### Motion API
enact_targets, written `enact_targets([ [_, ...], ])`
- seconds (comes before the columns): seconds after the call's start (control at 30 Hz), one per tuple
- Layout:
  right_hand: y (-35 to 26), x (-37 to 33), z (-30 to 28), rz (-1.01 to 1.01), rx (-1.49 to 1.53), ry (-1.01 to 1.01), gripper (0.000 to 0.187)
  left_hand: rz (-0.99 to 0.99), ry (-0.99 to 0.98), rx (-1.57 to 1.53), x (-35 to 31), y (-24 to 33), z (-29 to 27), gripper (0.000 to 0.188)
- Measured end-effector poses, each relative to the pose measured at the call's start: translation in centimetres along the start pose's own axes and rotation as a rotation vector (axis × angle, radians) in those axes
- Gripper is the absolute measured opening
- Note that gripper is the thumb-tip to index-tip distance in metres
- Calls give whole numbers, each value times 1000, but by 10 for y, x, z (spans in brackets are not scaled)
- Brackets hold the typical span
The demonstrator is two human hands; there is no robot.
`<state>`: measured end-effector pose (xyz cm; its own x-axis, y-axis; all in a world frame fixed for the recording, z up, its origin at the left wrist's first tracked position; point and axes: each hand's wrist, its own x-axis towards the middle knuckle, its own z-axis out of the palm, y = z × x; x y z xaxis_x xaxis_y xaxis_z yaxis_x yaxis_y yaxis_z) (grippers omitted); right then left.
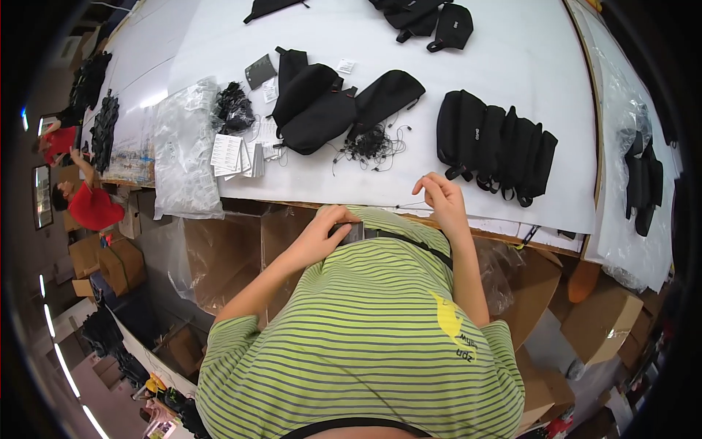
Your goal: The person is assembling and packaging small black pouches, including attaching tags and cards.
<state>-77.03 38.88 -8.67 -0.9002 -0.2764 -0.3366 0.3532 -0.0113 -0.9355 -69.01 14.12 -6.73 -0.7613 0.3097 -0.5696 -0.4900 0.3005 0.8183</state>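
Note:
At the table's near edge, close to my waist, my left hand (327, 233) is closed on a small dark grey flat piece (354, 233), partly hidden by the fingers. My right hand (444, 203) is raised just over the edge with fingers bent and pinched. A thin black string (408, 205) runs from near its fingertips towards the left. Beyond the hands lie several black fabric pouches (318, 110) in a loose pile. A tangle of black tag strings (365, 145) rests between that pile and my right hand.
White printed cards (232, 155), another black string bundle (232, 108) and clear plastic bags (187, 150) lie at left. A row of black pouches (497, 143) is at right. Cardboard boxes (599, 314) stand below the table. A person in red (95, 207) is far left.

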Motion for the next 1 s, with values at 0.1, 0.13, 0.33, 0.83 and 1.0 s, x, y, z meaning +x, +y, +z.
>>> enact_targets([
  [0.1,-6,-2,2,25,-22,-17,27,347,29,563,-17,24,-4,27],
  [0.13,-7,-2,3,25,-26,-16,27,350,29,560,-18,27,-8,27],
  [0.33,-27,-11,17,-34,-124,-131,25,169,192,280,4,39,-7,24],
  [0.83,-36,-11,29,-248,-512,-34,17,332,308,393,29,73,35,35],
  [1.0,-31,-5,21,35,-147,-73,19,381,345,443,28,76,31,37],
])
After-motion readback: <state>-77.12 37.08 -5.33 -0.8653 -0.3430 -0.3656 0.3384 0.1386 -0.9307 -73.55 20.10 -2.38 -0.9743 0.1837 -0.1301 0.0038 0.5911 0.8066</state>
